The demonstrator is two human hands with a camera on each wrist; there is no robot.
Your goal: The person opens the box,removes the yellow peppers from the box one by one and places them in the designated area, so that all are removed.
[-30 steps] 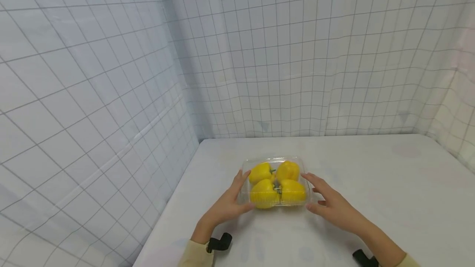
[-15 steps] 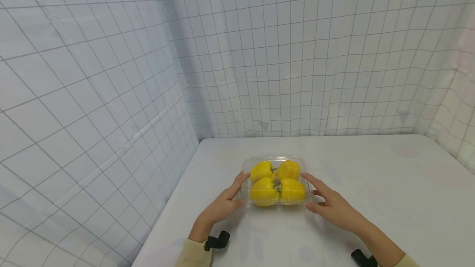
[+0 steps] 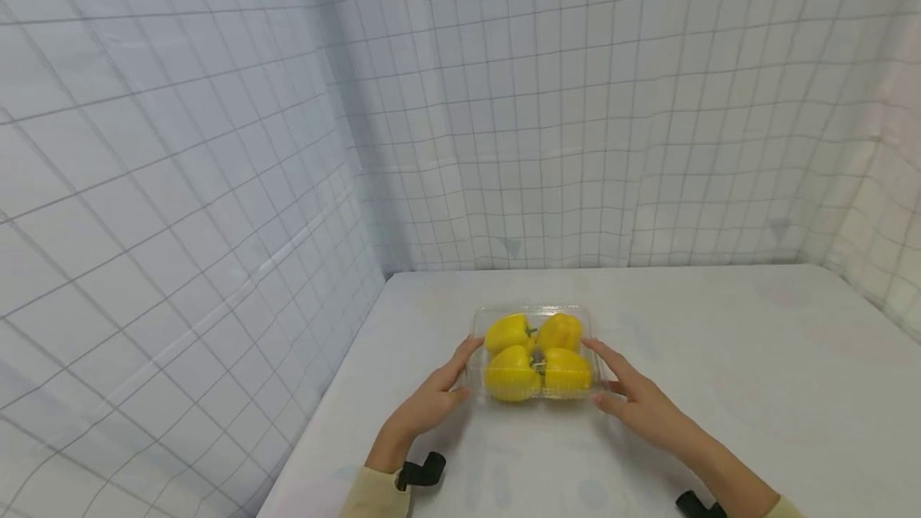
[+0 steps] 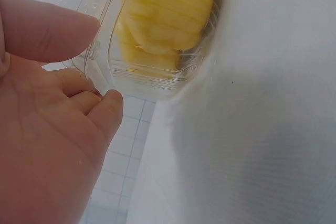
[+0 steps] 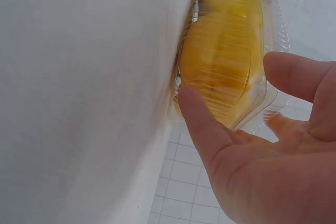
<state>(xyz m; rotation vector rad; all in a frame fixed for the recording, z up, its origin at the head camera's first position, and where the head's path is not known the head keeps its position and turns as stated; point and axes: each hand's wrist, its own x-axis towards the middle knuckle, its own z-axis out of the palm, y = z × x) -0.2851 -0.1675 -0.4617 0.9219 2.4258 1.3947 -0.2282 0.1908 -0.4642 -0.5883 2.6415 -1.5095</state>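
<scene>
A clear plastic clamshell container [image 3: 532,311] lies on the white table and holds several yellow bell peppers [image 3: 512,374]. My left hand [image 3: 430,400] is at its left side, forefinger reaching along the edge; in the left wrist view, the fingers [image 4: 107,114] lie by the rim and the thumb stands over it. On the opposite side, my right hand [image 3: 643,406] touches the container with fingers spread. Its thumb [image 5: 291,74] meets the rim in the right wrist view, while one nearly straight finger [image 5: 197,114] lies against the side wall. Some fingertips are hidden behind the container.
The white table [image 3: 719,390] extends around the container, with more surface to the right. White grid-patterned curtains [image 3: 532,118] hang behind the table and on both sides. Black wrist mounts [image 3: 424,470] are on both forearms.
My left hand has drawn slightly back to the left, its thumb coming away from the container's front corner. My right hand and the container have barely moved.
</scene>
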